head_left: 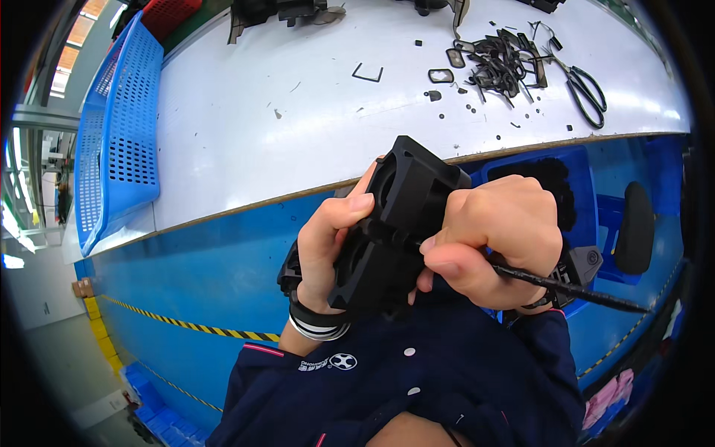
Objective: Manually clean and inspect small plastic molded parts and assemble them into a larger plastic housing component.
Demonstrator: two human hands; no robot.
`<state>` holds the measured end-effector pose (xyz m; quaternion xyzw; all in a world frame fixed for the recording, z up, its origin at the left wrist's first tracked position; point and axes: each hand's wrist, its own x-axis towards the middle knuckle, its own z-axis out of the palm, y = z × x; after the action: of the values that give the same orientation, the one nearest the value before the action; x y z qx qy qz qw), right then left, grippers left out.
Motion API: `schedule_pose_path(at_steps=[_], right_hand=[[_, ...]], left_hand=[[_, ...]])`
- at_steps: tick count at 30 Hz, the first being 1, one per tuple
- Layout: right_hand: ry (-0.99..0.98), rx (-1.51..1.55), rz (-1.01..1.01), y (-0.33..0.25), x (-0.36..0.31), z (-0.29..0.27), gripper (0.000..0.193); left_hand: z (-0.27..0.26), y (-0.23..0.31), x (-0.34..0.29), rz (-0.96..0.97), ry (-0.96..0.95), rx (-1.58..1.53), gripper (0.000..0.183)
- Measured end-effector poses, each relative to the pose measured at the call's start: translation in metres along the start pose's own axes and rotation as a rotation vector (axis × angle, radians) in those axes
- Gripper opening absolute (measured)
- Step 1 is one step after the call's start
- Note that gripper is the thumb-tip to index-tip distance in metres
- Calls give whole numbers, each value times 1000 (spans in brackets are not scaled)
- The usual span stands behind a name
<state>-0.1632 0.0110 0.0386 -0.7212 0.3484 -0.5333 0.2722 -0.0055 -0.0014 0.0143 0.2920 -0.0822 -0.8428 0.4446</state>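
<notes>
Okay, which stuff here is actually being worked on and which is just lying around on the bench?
In hand:
black plastic part, gripped by the left hand
thin black tool, held in the right hand against the part

Lying about:
scissors
pile of black offcuts
blue perforated basket
white bench

A black moulded plastic housing (398, 231) is held tilted, with a thin black tool (566, 289) at its side.
</notes>
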Motion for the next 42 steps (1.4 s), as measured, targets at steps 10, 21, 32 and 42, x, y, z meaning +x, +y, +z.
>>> schedule_pose_path(at_steps=[10, 21, 32, 42], right_hand=[[95, 451, 286, -3, -12, -2, 19], [104, 314, 84, -2, -17, -2, 19], [397, 251, -117, -14, -23, -19, 37], [581, -150, -15, 40, -16, -34, 38]], left_hand=[[12, 0, -2, -116, -190, 156, 56], [3, -2, 2, -204, -373, 0, 49], [-15, -6, 9, -322, -539, -220, 61], [-16, 9, 5, -248, -397, -160, 63]])
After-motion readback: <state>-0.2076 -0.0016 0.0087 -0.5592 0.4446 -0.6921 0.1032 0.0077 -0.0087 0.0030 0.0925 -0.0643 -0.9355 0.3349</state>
